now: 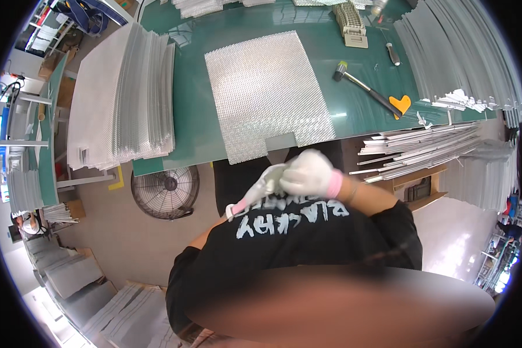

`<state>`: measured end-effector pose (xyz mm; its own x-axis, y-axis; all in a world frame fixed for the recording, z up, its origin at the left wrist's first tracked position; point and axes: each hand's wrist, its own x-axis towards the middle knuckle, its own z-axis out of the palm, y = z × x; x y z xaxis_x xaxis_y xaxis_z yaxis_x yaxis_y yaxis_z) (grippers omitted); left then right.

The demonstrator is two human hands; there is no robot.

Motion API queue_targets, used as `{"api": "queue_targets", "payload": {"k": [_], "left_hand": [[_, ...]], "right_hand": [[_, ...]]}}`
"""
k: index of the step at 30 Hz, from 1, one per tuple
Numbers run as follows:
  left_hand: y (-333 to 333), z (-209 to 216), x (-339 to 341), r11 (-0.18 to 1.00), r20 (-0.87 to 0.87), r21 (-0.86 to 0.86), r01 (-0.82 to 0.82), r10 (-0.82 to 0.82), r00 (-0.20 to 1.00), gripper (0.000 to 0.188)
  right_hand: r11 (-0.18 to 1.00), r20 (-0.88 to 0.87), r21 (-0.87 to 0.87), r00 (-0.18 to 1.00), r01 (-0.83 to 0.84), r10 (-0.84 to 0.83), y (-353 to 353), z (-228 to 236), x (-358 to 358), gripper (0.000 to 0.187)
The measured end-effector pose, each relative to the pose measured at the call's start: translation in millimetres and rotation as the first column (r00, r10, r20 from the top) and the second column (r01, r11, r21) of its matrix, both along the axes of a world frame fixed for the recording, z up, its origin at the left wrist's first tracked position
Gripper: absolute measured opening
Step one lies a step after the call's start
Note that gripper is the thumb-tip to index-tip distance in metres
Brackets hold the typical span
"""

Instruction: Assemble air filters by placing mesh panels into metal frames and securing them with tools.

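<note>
My hands wear white work gloves with pink cuffs and meet in front of my black shirt, just off the table's near edge. My right hand (308, 174) is curled closed against the finger end of my left glove. Whether it pinches that glove or something small is hidden. My left hand (268, 182) reaches up from the lower left, its fingers smeared and partly covered by the right. Nearest to both hands lies a silvery honeycomb-textured sheet (267, 93), flat on the green table (192, 124), with a rectangular notch in its near edge.
Stacks of similar sheets stand at the table's left (122, 98) and right (455, 52). A hammer (365, 88), an orange heart-shaped piece (401, 104), a screwdriver (392, 53) and a beige ribbed block (350, 24) lie right. Below are white strips (417, 148) and a floor fan (167, 191).
</note>
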<state>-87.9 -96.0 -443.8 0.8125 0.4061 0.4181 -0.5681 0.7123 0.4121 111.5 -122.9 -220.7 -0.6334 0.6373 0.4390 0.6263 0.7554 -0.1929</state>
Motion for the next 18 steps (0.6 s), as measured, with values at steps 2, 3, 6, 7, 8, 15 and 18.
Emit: {"api": "queue_targets", "payload": {"k": [2,3,6,7,8,15,18], "left_hand": [[-2.7,138.5,-12.3,0.959,-0.759,0.281,-0.046,0.251,0.601,0.051],[-6.5,147.6,-15.7,0.950,-0.791,0.300,-0.081,0.296,0.536,0.038],[0.1,116.7,-28.3,0.956,-0.799,0.285,-0.070,0.277,0.534,0.026],[0.6,118.0,-23.8,0.958,-0.801,0.280,-0.070,0.273,0.532,0.026],[-0.4,121.2,-15.6,0.928,-0.842,0.355,-0.110,0.369,0.393,0.026],[26.1,144.0,8.4,0.855,-0.812,0.046,-0.516,0.333,0.479,0.040],[24.2,140.5,4.7,0.826,-0.849,-0.019,-0.563,0.284,0.445,0.041]], "right_hand": [[0.989,-0.371,-0.117,0.920,0.085,-0.123,-18.5,-21.7,-20.6,0.033],[0.985,-0.426,-0.168,0.898,0.040,-0.109,-20.0,-27.7,-19.5,0.037],[0.817,-0.672,-0.424,0.470,0.390,-0.573,-44.5,-62.5,-43.3,0.045],[0.696,-0.574,-0.668,0.413,0.263,-0.707,-51.8,-81.8,-44.7,0.048],[0.532,-0.464,-0.845,0.417,0.057,-0.781,-49.5,-85.0,-41.9,0.036],[0.464,-0.425,-0.653,-0.216,-0.599,-0.879,-27.0,-106.0,-33.3,0.016],[0.432,-0.444,-0.641,-0.152,-0.635,-0.883,-26.1,-102.8,-29.3,0.016]]}}
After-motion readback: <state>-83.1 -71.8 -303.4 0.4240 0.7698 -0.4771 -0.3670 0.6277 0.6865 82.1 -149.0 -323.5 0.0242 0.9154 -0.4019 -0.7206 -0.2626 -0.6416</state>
